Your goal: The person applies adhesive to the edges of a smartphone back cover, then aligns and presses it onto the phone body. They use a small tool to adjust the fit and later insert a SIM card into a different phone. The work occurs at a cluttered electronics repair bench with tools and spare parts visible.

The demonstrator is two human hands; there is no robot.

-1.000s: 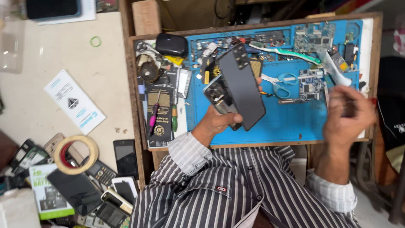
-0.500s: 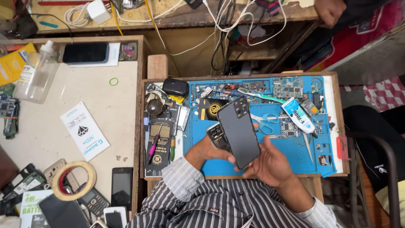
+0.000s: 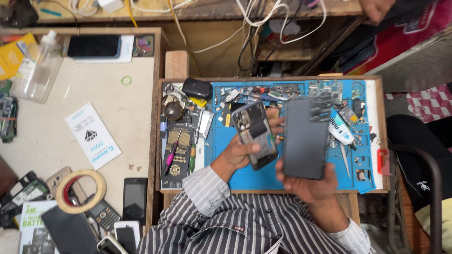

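Looking down from my head camera, I saw my two hands held over a blue work mat (image 3: 292, 181) on a small wooden bench. My left hand (image 3: 238, 155) was closed around an opened phone body (image 3: 254, 134), gripping its lower end, with the exposed inner parts facing up toward me. My right hand (image 3: 308, 186) was closed around the lower end of a dark back panel (image 3: 306, 138), a flat grey slab, fingers wrapped under its bottom edge.

The two pieces stood side by side, just apart, with the panel on the right of the phone body. Each had its long axis running away from me toward the far edge of the mat. The phone body leaned slightly leftward at its top, while the panel stood nearly straight. Each hand was nearest its own piece; neither reached across.

Around them on the mat lay small circuit boards, a white glue tube (image 3: 341, 130) and tweezers. Left of the mat sat a pink-handled screwdriver (image 3: 170, 153). On the pale table further left lay a roll of tape (image 3: 80, 191) and several spare phones.
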